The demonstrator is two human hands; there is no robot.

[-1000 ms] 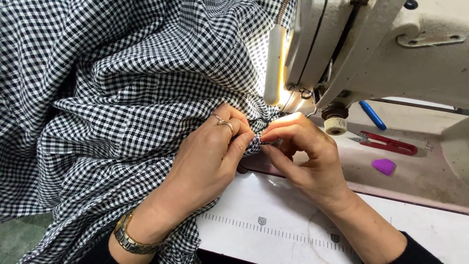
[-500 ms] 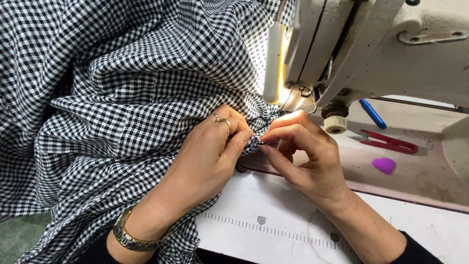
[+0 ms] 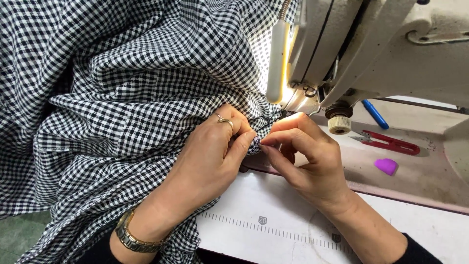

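Notably, the needle area of the cream-coloured metal sewing machine point(image 3: 391, 44) is hidden: the bunched black-and-white checked cotton fabric point(image 3: 122, 98) and both hands cover it, and the machine's upper body is cut off by the top and right edges of the view. The fabric fills the left half of the view and spills over the left edge of the white sewing table point(image 3: 273, 205); its full extent cannot be made out.

The left hand point(image 3: 210, 156), with a gold ring and a metal-link wristwatch point(image 3: 134, 237), is clenched on a fold of the fabric, thumb pressed against the cloth edge. The right hand point(image 3: 305, 154) pinches the same fold from the opposite side, just beside the left thumb; the fingertips of the two hands almost touch. What lies under the fold cannot be seen.

A printed ruler scale with small grey square markers runs along the table's near edge, partly covered by the arms. Behind the right hand, on the beige machine bed, lie red plastic thread snips point(image 3: 391, 143), a purple heart-shaped chalk piece point(image 3: 387, 166) and a blue pen point(image 3: 375, 114), the pen partly hidden under the machine. A lit white tubular lamp point(image 3: 278, 63) hangs at the machine's left side.
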